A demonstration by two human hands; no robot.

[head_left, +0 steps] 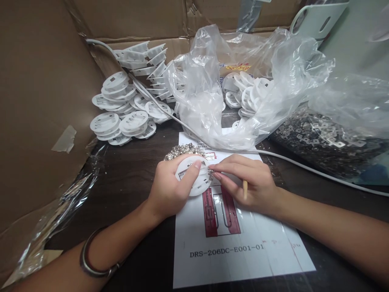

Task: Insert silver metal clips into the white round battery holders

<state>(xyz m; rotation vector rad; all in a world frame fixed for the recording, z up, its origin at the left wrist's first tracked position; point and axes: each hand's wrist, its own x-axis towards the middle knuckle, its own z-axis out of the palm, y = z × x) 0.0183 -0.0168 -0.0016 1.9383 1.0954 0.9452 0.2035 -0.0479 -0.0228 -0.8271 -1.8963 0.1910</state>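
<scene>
My left hand grips a round white plastic disc with slots, the thumb across its face. Close to the disc's right edge, my right hand pinches a small metal piece between thumb and fingertips. A thin wooden stick shows between the fingers of that hand. Behind the disc lies a pile of small metal parts. Both hands are above a printed sheet with a red and white drawing.
Stacks of white discs stand at the back left, more discs beside crumpled clear plastic. A bag of metal parts lies at the right. A grey cable crosses the dark table. Cardboard walls the left side.
</scene>
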